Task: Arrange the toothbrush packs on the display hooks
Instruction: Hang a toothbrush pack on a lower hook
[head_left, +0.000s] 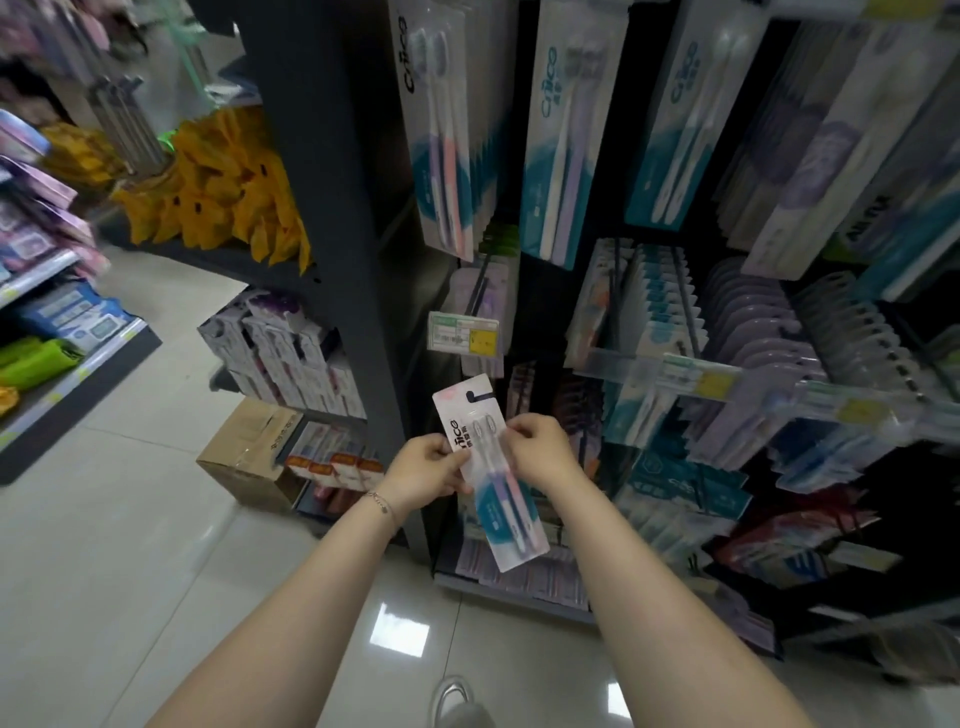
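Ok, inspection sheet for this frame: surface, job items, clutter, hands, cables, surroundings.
Surface: glossy tiled floor with light reflections.
Job's things: one toothbrush pack, held tilted in front of the lower rack; hanging packs fill the hooks above; price tag at a hook end.
Clutter: cardboard box on the floor by the shelf base.
Grippers: left hand and right hand both grip the toothbrush pack on its upper half, one on each side.
Cables: nothing seen.
Surroundings: yellow goods on the shelf to the left; boxed stock below them; aisle shelf at far left.
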